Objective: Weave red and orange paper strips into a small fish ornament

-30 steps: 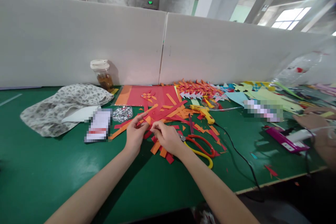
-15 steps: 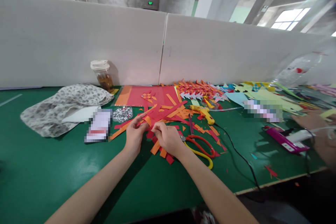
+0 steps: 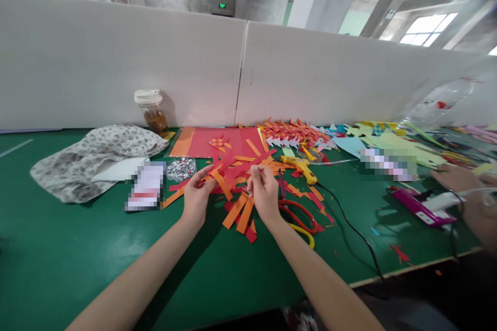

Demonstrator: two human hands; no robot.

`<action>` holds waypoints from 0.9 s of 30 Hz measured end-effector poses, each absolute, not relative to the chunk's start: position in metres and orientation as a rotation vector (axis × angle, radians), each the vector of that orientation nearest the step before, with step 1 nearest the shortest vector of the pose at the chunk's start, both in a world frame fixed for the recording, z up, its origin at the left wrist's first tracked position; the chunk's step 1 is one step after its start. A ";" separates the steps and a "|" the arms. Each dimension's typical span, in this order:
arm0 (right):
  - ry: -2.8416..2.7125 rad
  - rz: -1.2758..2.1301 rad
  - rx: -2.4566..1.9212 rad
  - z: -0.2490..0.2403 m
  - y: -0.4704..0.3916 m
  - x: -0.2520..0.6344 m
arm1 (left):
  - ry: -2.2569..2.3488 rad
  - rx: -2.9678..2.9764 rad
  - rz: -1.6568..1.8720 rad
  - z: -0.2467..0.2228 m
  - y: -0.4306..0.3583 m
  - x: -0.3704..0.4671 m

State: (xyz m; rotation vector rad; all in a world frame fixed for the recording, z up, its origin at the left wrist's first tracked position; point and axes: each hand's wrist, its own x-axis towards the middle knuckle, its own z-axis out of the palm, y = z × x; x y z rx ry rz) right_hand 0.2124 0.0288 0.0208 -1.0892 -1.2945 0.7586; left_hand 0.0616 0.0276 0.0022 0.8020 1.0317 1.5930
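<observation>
My left hand (image 3: 197,194) pinches folded paper strips between thumb and fingers; an orange strip (image 3: 222,185) slants down from it to the right. Just right of that, my right hand (image 3: 264,192) is raised with its fingers curled together, and whatever is between them is too small to make out. Loose red and orange strips (image 3: 235,211) fan out on the table below the hands. Beside my right hand lie scissors (image 3: 301,214) with red and yellow handles. A woven paper fish (image 3: 219,143) rests on the red paper sheets (image 3: 194,137) behind.
A yellow glue gun (image 3: 306,169) trails a black cord. Left are a clear bag of googly eyes (image 3: 181,169), a phone-like object (image 3: 146,186), patterned cloth (image 3: 97,160) and a lidded cup (image 3: 153,114). At right, another person's hand (image 3: 462,186) is near a purple glue gun (image 3: 423,208).
My right hand has drawn away from the left, to the right and slightly up. The orange strip at my left hand now shows longer. The other person's hand has shifted slightly.
</observation>
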 end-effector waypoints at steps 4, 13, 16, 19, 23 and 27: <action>-1.188 0.896 -1.102 0.020 0.039 0.215 | 1.016 0.799 1.591 0.005 0.027 0.062; -1.325 0.998 -0.966 0.011 0.046 0.213 | 1.031 0.957 1.486 0.013 0.019 0.068; -1.249 0.861 -0.891 0.015 0.044 0.219 | 1.082 0.991 1.491 0.013 0.019 0.068; -1.183 0.760 -0.914 0.023 0.040 0.226 | 1.120 1.040 1.501 0.010 0.020 0.067; -1.375 0.738 -0.992 0.032 0.034 0.226 | 1.121 1.082 1.503 0.010 0.021 0.068; -1.586 0.699 -0.994 0.032 0.031 0.219 | 1.114 1.071 1.518 0.012 0.021 0.068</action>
